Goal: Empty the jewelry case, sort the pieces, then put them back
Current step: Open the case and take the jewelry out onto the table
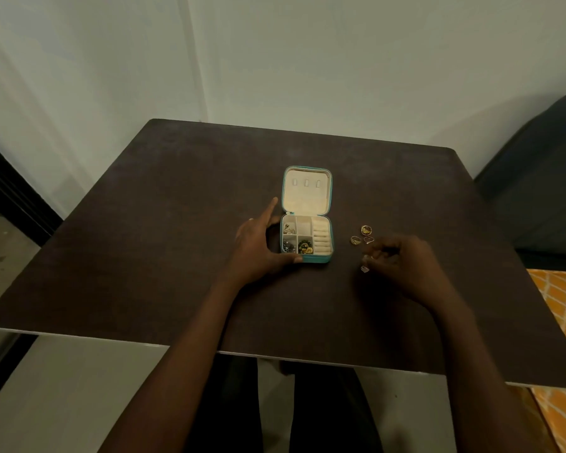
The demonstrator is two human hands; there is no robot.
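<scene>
A small teal jewelry case (pixel 306 238) lies open near the middle of a dark brown tabletop (pixel 164 223), its cream-lined lid (pixel 306 191) folded flat toward the far edge. The tabletop stands against a pale wall (pixel 275 60); a dark seat (pixel 536 178) shows at the right, with orange patterned fabric (pixel 559 308) below it.

Inside the case, the left compartments hold small pieces: silvery bits (pixel 289 228) at the back, dark beaded ones (pixel 288 246) in front, and a gold-and-dark cluster (pixel 305 246) beside them. The back middle compartment looks bare, and the cream ring rolls (pixel 322 238) fill the right side.

To the right of the case, three gold rings (pixel 361 236) lie close together on the tabletop.

The left hand (pixel 258 243) braces the case's left side, thumb along the near edge and forefinger pointing away. The right hand (pixel 402 259) hovers near the rings with curled fingers, pinching a small pale piece (pixel 364 269) that dangles below the fingertips.
</scene>
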